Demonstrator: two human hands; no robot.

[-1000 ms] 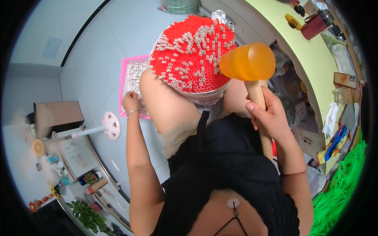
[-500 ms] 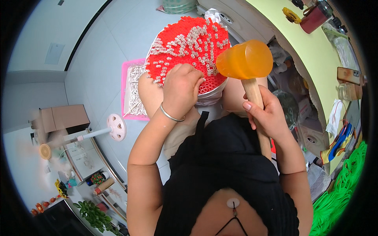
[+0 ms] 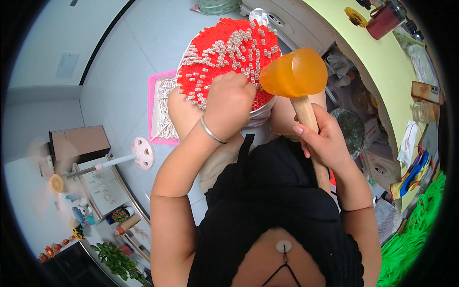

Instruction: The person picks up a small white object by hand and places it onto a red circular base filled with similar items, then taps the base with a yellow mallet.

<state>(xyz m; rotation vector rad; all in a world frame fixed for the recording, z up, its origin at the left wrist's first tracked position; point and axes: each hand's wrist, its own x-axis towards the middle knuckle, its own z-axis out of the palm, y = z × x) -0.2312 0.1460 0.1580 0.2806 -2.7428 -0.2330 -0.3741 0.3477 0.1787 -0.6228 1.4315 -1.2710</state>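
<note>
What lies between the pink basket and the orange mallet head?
In the head view, the person's left thigh, then the bundle of red tubes with the left hand over it, lie between the pink basket and the orange mallet head.

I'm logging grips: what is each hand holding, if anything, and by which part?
Right hand: the mallet, by its wooden handle. Left hand: cannot tell from this angle.

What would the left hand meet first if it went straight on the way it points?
Most likely the bundle of red tubes, with short white tubes standing up in it. The left hand's fingertips are hidden, so it may already touch them.
</note>
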